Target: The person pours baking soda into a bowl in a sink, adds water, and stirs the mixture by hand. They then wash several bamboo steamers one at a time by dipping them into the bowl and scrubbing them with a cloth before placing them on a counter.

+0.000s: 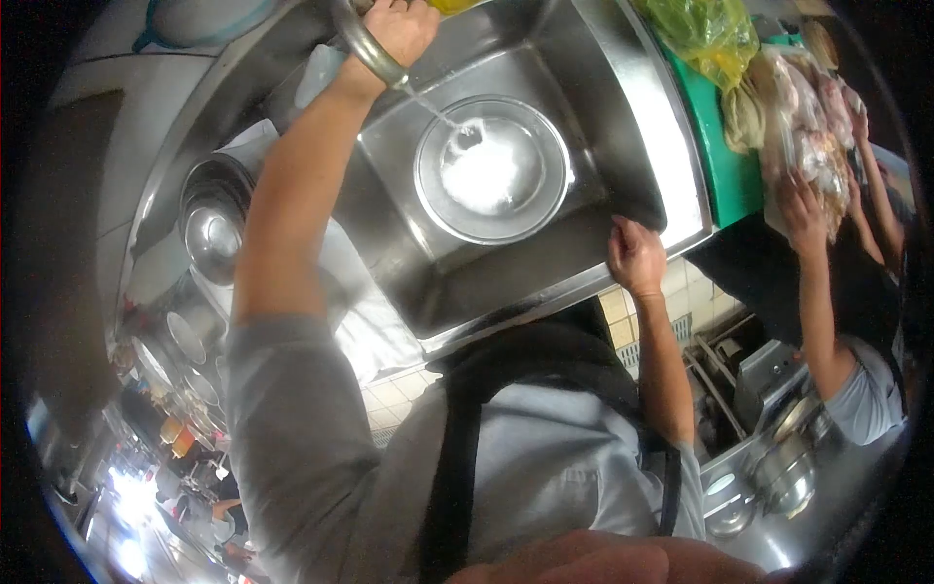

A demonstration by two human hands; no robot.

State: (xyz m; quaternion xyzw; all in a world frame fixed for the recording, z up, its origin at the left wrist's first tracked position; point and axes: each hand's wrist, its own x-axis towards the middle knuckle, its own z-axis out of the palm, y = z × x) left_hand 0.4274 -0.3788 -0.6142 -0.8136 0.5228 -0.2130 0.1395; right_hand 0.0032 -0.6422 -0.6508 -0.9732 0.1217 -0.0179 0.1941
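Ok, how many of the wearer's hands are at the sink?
2: the left hand beside the faucet spout, the right hand at the near right corner of the sink.

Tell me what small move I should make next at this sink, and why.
Probably turn the tap off with your left hand: water is running into the bowl and has pooled broadly there, and that hand is up by the tap. I can't see a handle or judge exactly how full it is.
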